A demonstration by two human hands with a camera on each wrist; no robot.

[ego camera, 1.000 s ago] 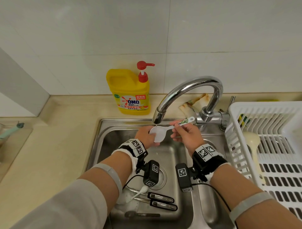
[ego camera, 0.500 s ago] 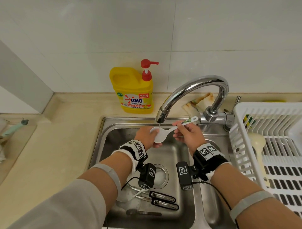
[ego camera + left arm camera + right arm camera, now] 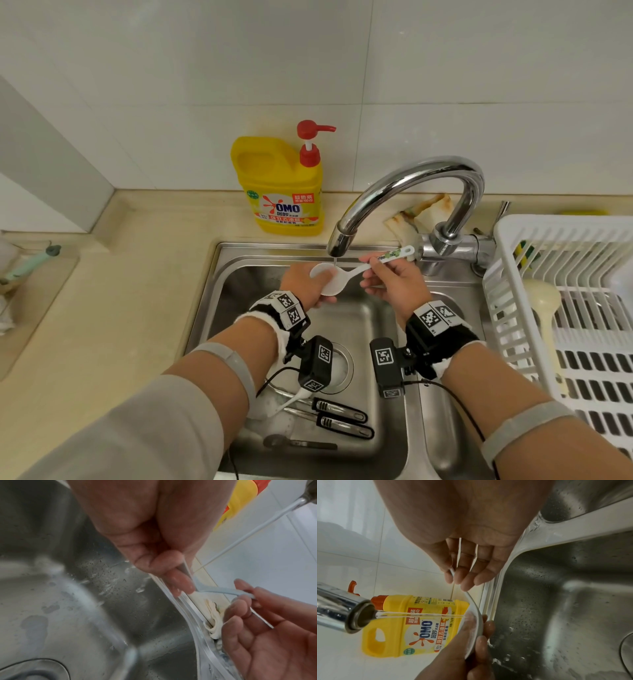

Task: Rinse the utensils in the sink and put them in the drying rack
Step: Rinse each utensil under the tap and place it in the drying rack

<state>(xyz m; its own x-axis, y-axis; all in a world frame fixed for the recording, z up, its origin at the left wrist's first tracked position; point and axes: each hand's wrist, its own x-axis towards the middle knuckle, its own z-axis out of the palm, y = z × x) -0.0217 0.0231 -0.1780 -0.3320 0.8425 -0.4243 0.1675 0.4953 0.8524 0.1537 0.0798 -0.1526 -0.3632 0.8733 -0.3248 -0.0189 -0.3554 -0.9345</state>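
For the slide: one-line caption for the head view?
Both hands hold a white rice paddle under the faucet stream above the sink.

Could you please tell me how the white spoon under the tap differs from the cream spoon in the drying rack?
The white spoon is held by both hands under running water; the cream spoon lies untouched in the drying rack. The white spoon's handle bears a green pattern; the cream spoon looks plain. Both look plastic.

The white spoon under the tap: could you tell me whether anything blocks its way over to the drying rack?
Nothing lies squarely in the path. The white spoon is held by the right hand and left hand; the tap's base sits between spoon and drying rack, so lift it over the rack's wall.
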